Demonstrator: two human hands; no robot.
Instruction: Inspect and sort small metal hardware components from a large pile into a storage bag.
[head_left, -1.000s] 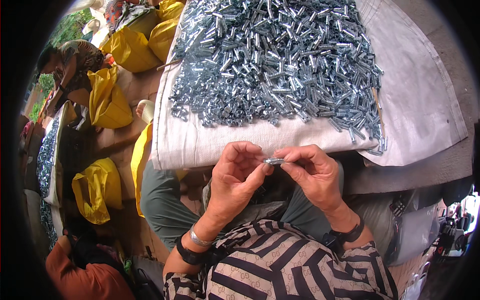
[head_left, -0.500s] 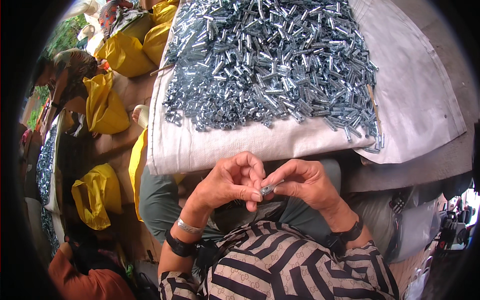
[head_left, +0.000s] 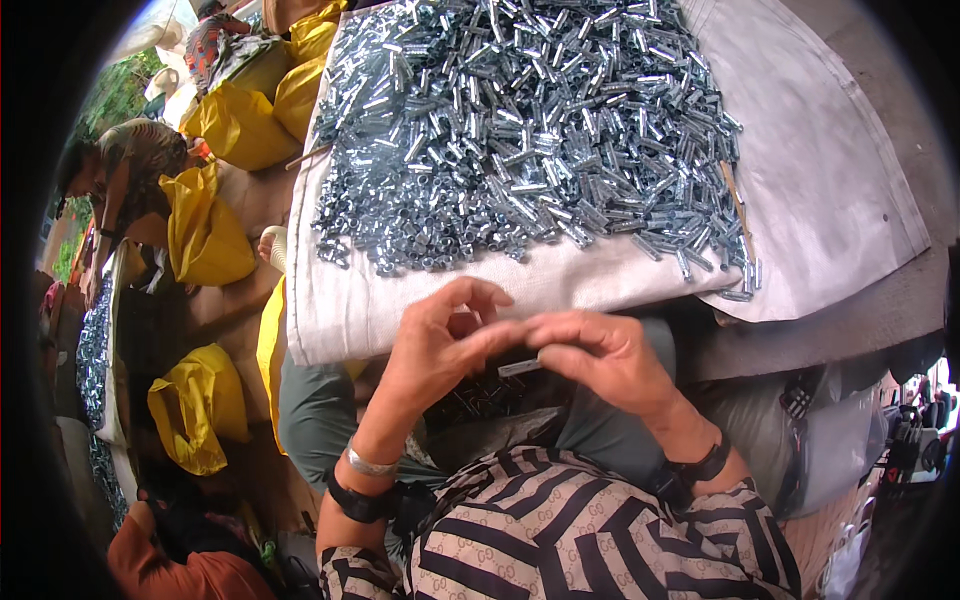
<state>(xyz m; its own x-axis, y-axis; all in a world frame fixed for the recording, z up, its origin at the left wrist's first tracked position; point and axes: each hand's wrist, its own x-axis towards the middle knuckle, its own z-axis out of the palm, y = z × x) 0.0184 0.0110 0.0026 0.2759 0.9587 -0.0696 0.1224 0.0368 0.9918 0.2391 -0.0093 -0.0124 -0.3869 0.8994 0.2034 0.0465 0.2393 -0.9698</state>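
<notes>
My left hand (head_left: 440, 345) and my right hand (head_left: 608, 362) meet over my lap at the near edge of the sheet. The left thumb reaches across to the right fingertips, and its index finger curls apart above. A gap shows between my right thumb and fingers. Just below the fingertips is a small shiny metal sleeve (head_left: 518, 368), apart from both hands and seemingly in the air. Under it, between my knees, are dark shapes with a few pieces (head_left: 480, 398), too dim to make out. Ahead lies a wide heap of metal sleeves (head_left: 540, 130).
Shorter metal rings (head_left: 400, 235) form the heap's near-left part, on a white woven sheet (head_left: 370, 310). A thin stick (head_left: 735, 205) lies at its right edge. Yellow sacks (head_left: 205, 400) stand on the floor at left. Other people (head_left: 140, 165) work there beside another heap.
The metal sleeve pinched between my hands has been let go and is now below my fingers. My left index finger has lifted, and the view has shifted slightly.
</notes>
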